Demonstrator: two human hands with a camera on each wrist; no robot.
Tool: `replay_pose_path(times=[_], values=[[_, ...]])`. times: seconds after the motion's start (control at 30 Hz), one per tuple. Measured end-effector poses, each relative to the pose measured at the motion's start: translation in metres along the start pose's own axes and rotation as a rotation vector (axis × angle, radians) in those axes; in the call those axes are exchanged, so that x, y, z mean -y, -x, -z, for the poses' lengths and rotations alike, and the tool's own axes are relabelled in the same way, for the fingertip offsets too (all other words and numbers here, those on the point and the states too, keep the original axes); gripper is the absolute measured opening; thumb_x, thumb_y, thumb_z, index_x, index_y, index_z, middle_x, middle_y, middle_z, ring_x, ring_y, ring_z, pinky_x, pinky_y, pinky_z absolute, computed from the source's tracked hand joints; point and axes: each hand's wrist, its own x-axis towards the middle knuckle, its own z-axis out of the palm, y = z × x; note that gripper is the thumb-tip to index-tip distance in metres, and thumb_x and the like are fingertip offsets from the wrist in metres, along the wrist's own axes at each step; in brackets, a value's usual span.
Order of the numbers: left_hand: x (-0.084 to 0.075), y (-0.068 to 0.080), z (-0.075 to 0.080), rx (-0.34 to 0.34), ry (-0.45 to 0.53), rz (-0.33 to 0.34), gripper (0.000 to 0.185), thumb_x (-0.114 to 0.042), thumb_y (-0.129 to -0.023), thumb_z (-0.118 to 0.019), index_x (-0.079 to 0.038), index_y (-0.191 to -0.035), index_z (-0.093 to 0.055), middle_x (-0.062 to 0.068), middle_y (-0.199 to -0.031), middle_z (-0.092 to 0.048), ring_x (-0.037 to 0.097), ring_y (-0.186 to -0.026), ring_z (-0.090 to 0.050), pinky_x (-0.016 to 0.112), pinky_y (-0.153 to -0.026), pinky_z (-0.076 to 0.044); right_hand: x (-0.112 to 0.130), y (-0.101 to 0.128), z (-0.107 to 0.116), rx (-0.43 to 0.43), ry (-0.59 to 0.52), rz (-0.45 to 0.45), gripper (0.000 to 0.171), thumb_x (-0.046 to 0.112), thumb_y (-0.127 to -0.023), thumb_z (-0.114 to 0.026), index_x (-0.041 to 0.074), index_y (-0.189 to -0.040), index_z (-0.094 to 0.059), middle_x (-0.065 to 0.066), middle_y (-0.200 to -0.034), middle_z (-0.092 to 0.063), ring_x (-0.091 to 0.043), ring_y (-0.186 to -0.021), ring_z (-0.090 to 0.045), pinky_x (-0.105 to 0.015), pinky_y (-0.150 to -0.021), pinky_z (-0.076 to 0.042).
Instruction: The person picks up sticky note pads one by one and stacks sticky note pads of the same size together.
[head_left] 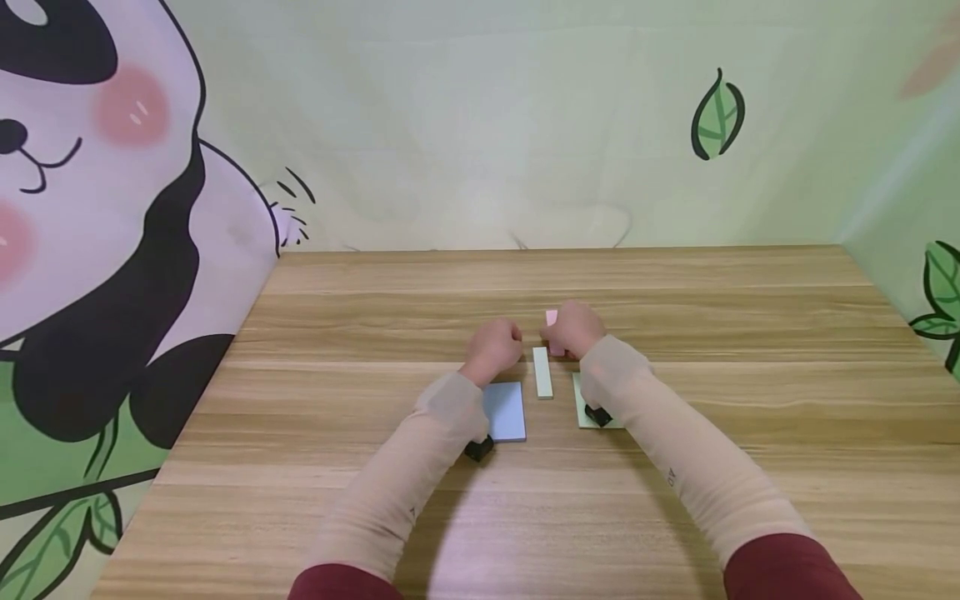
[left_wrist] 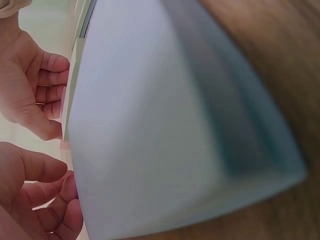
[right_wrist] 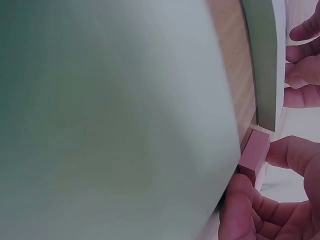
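My right hand (head_left: pixel 574 328) pinches a pink block (right_wrist: pixel 256 150) between thumb and fingers. Part of that long pink block is hidden behind the hand in the head view. Just nearer stands a narrow pale green strip-shaped block (head_left: pixel 542 373), between the two hands. To its left is my left hand (head_left: pixel 492 348), fingers loosely curled with nothing seen in them. Under the left wrist lies a flat blue square piece (head_left: pixel 508 412), its left part covered by the sleeve. A flat pale green piece (head_left: pixel 587 417) lies partly beneath the right wrist.
The wood-grain table (head_left: pixel 360 308) reaches back to a wall covering (head_left: pixel 450 125) printed with a panda and leaves. Dark small wrist cameras sit under both wrists, close to the flat pieces.
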Motion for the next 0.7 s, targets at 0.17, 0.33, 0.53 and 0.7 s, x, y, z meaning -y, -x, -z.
replay_pose_path(times=[0.17, 0.33, 0.53, 0.7], values=[[0.0002, -0.0002, -0.0005, -0.006, -0.018, -0.004, 0.015, -0.012, -0.083, -0.049, -0.009, -0.087, -0.063, 0.000, -0.076, -0.057, 0.013, -0.064, -0.047, 0.022, -0.052, -0.033, -0.0006, -0.0018, -0.0010, -0.019, 0.026, 0.007, 0.030, 0.031, -0.078, -0.055, 0.009, -0.059, -0.056, -0.004, -0.059, -0.055, -0.017, -0.053, -0.051, -0.025, -0.048, -0.038], [-0.0006, 0.0009, 0.0004, 0.000, -0.031, -0.001, 0.016, -0.013, -0.084, -0.049, -0.010, -0.089, -0.063, 0.001, -0.081, -0.059, 0.013, -0.066, -0.048, 0.022, -0.052, -0.034, 0.0001, -0.0010, -0.0004, -0.037, 0.049, 0.010, 0.027, 0.032, -0.077, -0.055, 0.008, -0.065, -0.057, -0.007, -0.065, -0.057, -0.018, -0.055, -0.052, -0.025, -0.047, -0.038], [-0.0007, 0.0014, 0.0008, 0.008, -0.052, 0.008, 0.017, -0.015, -0.084, -0.049, -0.011, -0.092, -0.063, 0.001, -0.085, -0.060, 0.014, -0.069, -0.049, 0.023, -0.054, -0.035, 0.0024, 0.0022, 0.0025, -0.024, 0.057, 0.002, 0.028, 0.032, -0.077, -0.055, 0.006, -0.068, -0.058, -0.008, -0.068, -0.057, -0.017, -0.055, -0.051, -0.025, -0.048, -0.038], [0.0009, 0.0003, 0.0003, 0.022, -0.044, 0.013, 0.019, -0.015, -0.085, -0.048, -0.011, -0.095, -0.063, 0.001, -0.087, -0.061, 0.014, -0.070, -0.050, 0.023, -0.056, -0.036, 0.0029, 0.0030, 0.0034, 0.003, 0.041, -0.004, 0.029, 0.033, -0.078, -0.055, 0.007, -0.069, -0.057, -0.006, -0.064, -0.055, -0.014, -0.046, -0.049, -0.023, -0.044, -0.037]])
